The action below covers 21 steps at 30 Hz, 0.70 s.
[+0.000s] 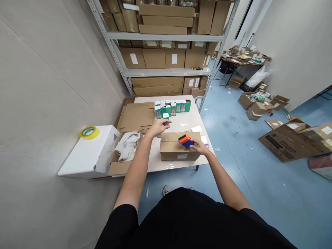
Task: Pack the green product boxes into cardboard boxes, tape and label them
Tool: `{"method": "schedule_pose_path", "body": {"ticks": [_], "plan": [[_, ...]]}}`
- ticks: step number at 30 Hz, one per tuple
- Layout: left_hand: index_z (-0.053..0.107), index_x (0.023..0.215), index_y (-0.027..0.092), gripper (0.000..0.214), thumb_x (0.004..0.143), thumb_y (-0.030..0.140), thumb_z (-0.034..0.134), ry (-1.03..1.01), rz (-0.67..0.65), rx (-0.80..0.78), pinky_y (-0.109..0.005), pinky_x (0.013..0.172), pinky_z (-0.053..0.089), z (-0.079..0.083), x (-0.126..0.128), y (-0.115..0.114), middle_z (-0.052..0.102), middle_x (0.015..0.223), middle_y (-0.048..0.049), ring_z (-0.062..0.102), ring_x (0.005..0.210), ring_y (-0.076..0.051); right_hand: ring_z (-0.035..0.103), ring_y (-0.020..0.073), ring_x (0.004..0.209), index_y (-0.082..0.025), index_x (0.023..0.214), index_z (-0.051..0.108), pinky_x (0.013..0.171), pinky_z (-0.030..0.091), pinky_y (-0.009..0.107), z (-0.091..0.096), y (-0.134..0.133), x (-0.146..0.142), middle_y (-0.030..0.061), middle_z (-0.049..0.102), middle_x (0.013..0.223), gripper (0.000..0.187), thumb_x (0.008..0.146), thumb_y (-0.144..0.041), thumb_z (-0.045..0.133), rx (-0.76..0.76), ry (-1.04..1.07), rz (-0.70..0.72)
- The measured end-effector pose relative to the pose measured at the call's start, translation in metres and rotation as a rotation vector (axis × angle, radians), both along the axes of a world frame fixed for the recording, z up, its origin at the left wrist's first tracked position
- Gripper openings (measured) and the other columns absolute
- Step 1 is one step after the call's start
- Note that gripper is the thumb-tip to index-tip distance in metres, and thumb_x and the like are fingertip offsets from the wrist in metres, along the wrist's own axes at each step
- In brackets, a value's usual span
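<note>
My right hand grips an orange and blue tool that looks like a tape dispenser, held over the right part of a closed cardboard box. A white label is on the front side of that box. Over the table, up and left of the box, my left hand has its fingers apart and holds nothing. Just beyond it, several green and white small boxes stand grouped at the back of the table. White slips and a phone-like flat object lie right of the cardboard box.
Flattened cardboard lies on the left of the table. An open carton holds white plastic. A yellow tape roll rests on a white case. Shelves with boxes stand behind; cartons litter the floor at right.
</note>
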<state>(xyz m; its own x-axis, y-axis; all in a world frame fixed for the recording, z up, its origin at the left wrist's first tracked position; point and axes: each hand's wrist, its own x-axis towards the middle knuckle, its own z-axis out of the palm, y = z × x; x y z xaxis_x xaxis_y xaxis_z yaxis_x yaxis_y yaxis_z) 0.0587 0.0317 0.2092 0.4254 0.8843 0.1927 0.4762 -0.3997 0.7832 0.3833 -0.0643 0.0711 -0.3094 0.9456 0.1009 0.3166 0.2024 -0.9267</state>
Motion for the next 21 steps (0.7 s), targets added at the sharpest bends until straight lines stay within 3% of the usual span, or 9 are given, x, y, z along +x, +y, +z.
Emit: {"method": "schedule_pose_path", "body": {"ticks": [4, 8, 13, 21], "plan": [[0.079, 0.112, 0.017, 0.036, 0.078, 0.018, 0.068, -0.049, 0.132, -0.086, -0.029, 0.079, 0.057, -0.007, -0.020, -0.001, 0.078, 0.087, -0.0036, 0.072, 0.083, -0.019, 0.069, 0.0322, 0.111, -0.022, 0.126, 0.073, 0.099, 0.054, 0.045, 0.020, 0.013, -0.012, 0.0100, 0.077, 0.120, 0.054, 0.090, -0.062, 0.067, -0.004, -0.105, -0.051], [0.079, 0.112, 0.016, 0.039, 0.074, 0.020, 0.073, -0.076, 0.257, -0.225, -0.030, 0.072, 0.057, -0.027, -0.036, 0.001, 0.078, 0.083, -0.0041, 0.073, 0.079, -0.022, 0.071, 0.0282, 0.097, -0.021, 0.117, 0.076, 0.089, 0.055, 0.039, 0.036, 0.023, -0.026, 0.0074, 0.078, 0.107, 0.054, 0.091, -0.067, 0.062, -0.036, -0.207, -0.101], [0.077, 0.110, 0.012, 0.044, 0.067, 0.015, 0.073, -0.146, 0.363, -0.361, -0.030, 0.074, 0.057, -0.069, -0.056, 0.004, 0.076, 0.074, -0.0040, 0.073, 0.075, -0.021, 0.069, 0.0245, 0.090, -0.020, 0.109, 0.078, 0.079, 0.051, 0.031, 0.047, 0.032, -0.045, 0.0067, 0.078, 0.102, 0.051, 0.091, -0.065, 0.063, -0.037, -0.328, -0.066], [0.077, 0.108, 0.014, 0.046, 0.063, 0.022, 0.079, -0.263, 0.510, -0.540, -0.031, 0.080, 0.057, -0.137, -0.090, -0.002, 0.078, 0.076, -0.0042, 0.075, 0.078, -0.021, 0.068, 0.0235, 0.086, -0.020, 0.099, 0.079, 0.071, 0.040, 0.027, 0.065, 0.062, -0.089, 0.0102, 0.079, 0.097, 0.047, 0.094, -0.064, 0.064, 0.032, -0.769, 0.006]]}}
